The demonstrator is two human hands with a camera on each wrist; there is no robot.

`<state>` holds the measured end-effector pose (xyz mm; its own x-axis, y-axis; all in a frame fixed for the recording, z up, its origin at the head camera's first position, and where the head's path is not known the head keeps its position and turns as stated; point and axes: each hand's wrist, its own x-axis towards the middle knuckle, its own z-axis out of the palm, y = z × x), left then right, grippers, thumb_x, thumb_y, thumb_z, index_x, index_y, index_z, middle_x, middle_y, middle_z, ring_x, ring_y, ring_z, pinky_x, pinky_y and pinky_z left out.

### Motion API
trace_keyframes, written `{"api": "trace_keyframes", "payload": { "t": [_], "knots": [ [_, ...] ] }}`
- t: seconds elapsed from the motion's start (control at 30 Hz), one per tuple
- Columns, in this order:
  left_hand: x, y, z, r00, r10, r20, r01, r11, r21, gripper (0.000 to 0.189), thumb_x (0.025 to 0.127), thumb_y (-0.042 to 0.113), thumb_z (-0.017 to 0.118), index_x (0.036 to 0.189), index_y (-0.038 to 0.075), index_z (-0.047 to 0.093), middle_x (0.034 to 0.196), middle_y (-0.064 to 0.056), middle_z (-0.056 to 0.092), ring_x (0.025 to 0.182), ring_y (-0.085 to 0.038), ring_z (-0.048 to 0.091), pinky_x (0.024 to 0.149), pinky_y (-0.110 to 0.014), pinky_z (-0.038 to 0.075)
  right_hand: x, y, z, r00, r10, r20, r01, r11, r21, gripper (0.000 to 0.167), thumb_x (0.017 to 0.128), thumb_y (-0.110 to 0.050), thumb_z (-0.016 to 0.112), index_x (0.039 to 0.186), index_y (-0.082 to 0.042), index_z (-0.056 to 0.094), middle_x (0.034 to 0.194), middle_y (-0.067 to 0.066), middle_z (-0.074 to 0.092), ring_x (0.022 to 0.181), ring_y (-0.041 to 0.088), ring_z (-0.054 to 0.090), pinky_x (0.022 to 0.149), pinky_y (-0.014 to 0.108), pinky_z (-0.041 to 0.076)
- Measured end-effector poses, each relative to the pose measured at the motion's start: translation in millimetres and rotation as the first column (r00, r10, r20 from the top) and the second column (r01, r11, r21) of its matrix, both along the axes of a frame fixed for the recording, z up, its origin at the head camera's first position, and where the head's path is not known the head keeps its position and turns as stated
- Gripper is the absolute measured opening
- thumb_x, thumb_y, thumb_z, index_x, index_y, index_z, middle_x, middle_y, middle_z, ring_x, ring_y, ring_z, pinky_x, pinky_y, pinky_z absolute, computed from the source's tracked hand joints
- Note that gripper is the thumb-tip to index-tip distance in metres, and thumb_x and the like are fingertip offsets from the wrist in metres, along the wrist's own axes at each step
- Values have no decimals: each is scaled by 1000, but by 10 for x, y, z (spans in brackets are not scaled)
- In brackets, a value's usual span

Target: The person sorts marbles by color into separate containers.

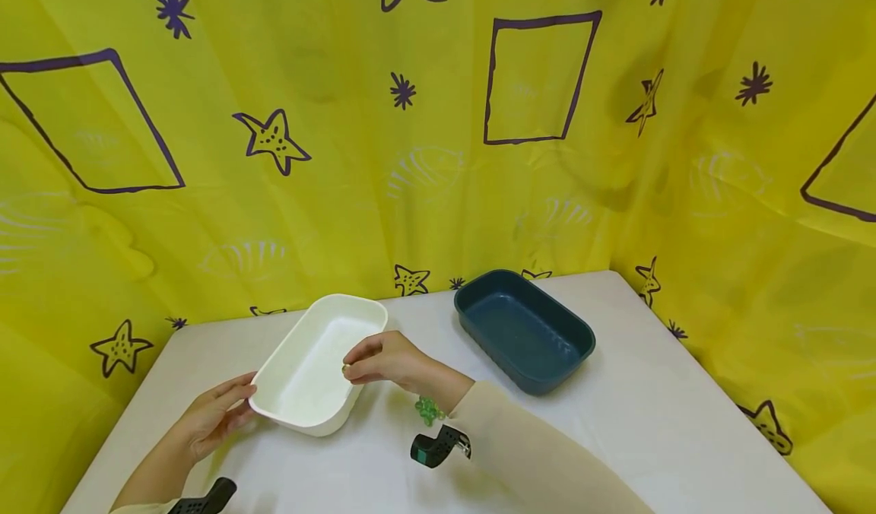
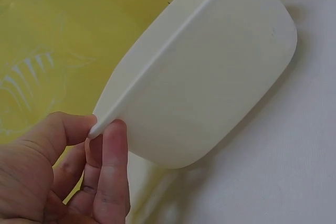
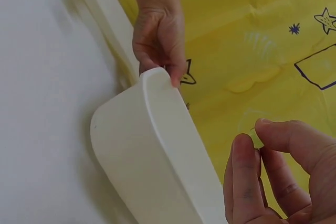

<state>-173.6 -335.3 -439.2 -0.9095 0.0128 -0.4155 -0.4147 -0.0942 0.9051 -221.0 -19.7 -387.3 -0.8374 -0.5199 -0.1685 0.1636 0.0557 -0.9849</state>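
My left hand (image 1: 214,417) pinches the near left corner of a white plastic tub (image 1: 301,381) between thumb and fingers. In the left wrist view the tub is tilted, its long outer wall (image 2: 205,72) showing. Over the tub's right rim is my right hand (image 1: 395,360), pinching a small translucent yellow-green piece (image 3: 255,139) between thumb and fingertips. Most of that piece is hidden by the fingers, and I cannot tell its kind. A little group of shiny green pieces (image 1: 428,410) lies on the table below my right wrist, partly covered by the sleeve.
A dark teal tub (image 1: 520,328) stands at the back right of the white-covered table (image 1: 657,392). Yellow curtains (image 1: 342,195) with drawn stars and frames hang behind the table and along its sides. Both wrists wear black camera mounts (image 1: 438,447).
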Motion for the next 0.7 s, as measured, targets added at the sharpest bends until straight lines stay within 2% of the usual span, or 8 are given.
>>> {"api": "trace_keyframes", "payload": {
  "t": [0.37, 0.7],
  "knots": [
    [13, -4, -5, 1000, 11, 3, -11, 1000, -10, 27, 99, 17, 61, 84, 37, 71, 91, 10, 64, 80, -4, 65, 73, -17, 58, -12, -203, -46, 1000, -14, 15, 15, 1000, -4, 14, 80, 9, 73, 94, 8, 70, 83, 10, 71, 69, 13, 67, 75, 31, 62],
    [4, -4, 14, 1000, -14, -9, 13, 1000, -11, 27, 99, 17, 60, 85, 37, 70, 91, 10, 63, 79, -4, 65, 71, -16, 58, -33, -325, -113, 999, -39, 19, 39, 999, 9, 14, 80, 10, 72, 94, 9, 71, 83, 10, 72, 70, 15, 68, 73, 30, 62]
  ]
}}
